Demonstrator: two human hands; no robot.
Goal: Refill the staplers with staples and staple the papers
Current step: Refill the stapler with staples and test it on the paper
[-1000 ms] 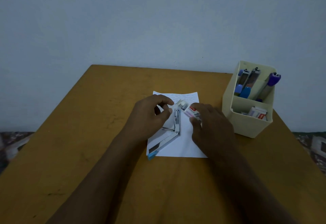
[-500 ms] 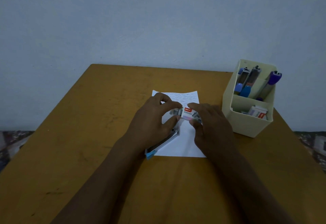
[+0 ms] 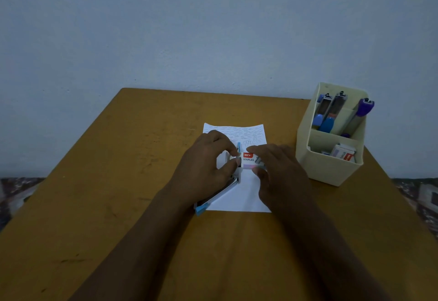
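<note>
- Two hands meeting over a white sheet, head view: left hand (image 3: 208, 165) pinching one end of a small staple box (image 3: 248, 159), right hand (image 3: 279, 170) gripping the other end, fingers of both closed on the carton
- Box lettered "STAPLES", held just between the two sets of fingertips, above the paper (image 3: 239, 196)
- Blue-ended stapler (image 3: 213, 197) lying opened out under and behind the left fingers, one arm flat on the sheet, other arm hidden by the hand
- Cream organiser (image 3: 331, 165) well off beyond the right fingers, holding more staplers (image 3: 329, 115) upright and further staple boxes (image 3: 344, 153)
- Probably the refilling step: box being opened, no strip visibly out yet
- Next likely called for: draw a strip out with the left fingertips, steady the carton, then lay the strip into the open channel; no stapling yet
</note>
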